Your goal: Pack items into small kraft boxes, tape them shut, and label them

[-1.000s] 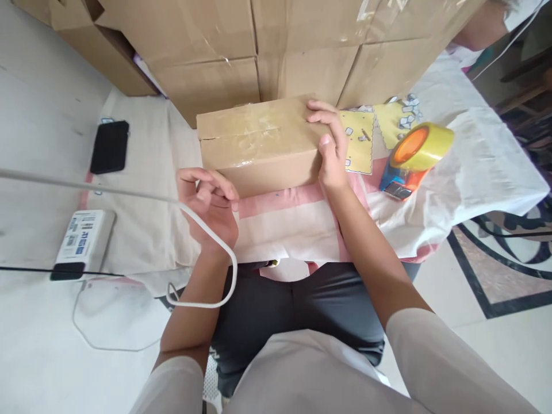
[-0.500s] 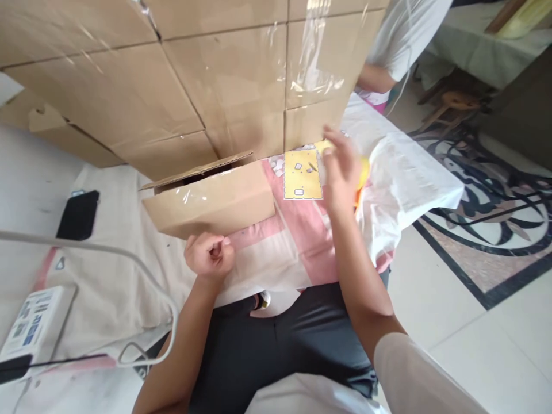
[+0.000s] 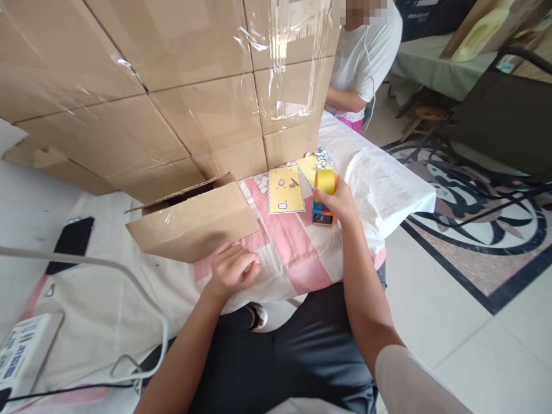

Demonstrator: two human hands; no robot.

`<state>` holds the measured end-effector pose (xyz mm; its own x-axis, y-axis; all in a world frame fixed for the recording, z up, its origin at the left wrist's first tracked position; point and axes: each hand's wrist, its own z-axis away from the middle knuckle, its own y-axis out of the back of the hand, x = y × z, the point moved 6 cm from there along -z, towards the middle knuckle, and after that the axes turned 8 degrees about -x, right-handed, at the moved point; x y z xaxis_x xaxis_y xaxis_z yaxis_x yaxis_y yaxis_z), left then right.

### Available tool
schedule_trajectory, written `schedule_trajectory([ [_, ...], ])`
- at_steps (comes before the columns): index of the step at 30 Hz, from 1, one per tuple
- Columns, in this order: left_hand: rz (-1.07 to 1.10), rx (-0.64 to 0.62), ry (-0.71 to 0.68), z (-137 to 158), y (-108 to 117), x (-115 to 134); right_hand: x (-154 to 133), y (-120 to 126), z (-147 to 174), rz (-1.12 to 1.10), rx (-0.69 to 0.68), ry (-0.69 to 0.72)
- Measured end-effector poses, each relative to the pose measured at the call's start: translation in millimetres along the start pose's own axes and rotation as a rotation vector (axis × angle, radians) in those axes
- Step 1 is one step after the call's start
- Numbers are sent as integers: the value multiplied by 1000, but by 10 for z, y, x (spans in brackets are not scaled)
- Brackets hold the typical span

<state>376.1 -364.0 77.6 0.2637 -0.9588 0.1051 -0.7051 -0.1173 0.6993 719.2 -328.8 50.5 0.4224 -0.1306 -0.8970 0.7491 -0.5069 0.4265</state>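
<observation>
My right hand (image 3: 343, 200) is closed around an orange-and-blue tape dispenser (image 3: 323, 217) with a roll of yellow tape (image 3: 325, 181) on top. The dispenser is at the right part of the cloth-covered table, beside a yellow printed sheet (image 3: 286, 198) with a wavy edge. A second yellow sheet (image 3: 307, 167), bearing small white pieces, lies behind it. My left hand (image 3: 234, 270) is loosely curled at the front of the table, with nothing visible in it. Just beyond it sits a cardboard box (image 3: 198, 224), its top partly open.
A tall stack of taped cartons (image 3: 207, 115) stands behind the box. At the far right end, a person in a white shirt (image 3: 361, 63) is beside the table. On the left are a dark phone-like object (image 3: 71, 244), a white box (image 3: 28, 351) and a bent grey tube (image 3: 129, 273).
My right hand has gone from open and blurred above the dispenser to gripping it. My left hand has shifted right and remains curled. The camera view has turned, bringing the other person further into sight.
</observation>
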Motion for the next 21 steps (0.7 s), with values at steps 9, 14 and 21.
schedule_trajectory([
  [9, 336, -109, 474, -710, -403, 79, -201, -307, 175, -513, -418, 169],
  [14, 347, -196, 521, -1062, -468, 143, -374, -519, 395, -892, -799, 78],
  [21, 198, -226, 482, -1114, -391, 297, -664, -800, 709, -1143, -786, 170],
])
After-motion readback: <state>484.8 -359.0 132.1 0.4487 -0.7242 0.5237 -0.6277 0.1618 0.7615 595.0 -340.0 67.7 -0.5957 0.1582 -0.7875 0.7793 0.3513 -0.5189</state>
